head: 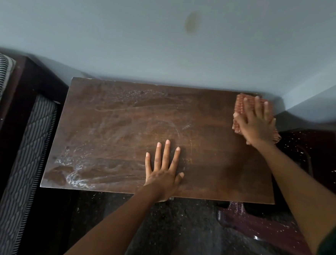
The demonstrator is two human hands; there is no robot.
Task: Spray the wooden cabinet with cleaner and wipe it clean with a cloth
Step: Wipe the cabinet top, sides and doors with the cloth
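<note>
- Bracing left hand (pixel 164 167) flat, fingers spread, on wooden cabinet (pixel 123 122).
- Pressing right hand (pixel 257 123), fingers straight, onto pink cloth (pixel 240 104) at far-right corner.
- Foamy streaks (pixel 74 173) at near-left corner.

A dark brown wooden cabinet top (pixel 123 124) is seen from above. Its surface is marked with wet streaks and pale smears, and white foam (pixel 74 173) is gathered near the front left corner. A reddish patterned cloth (pixel 240 104) is laid at the back right corner and is pressed down under the right hand (pixel 255 123). The left hand (pixel 164 172) is laid palm down, fingers spread, near the middle of the front edge.
</note>
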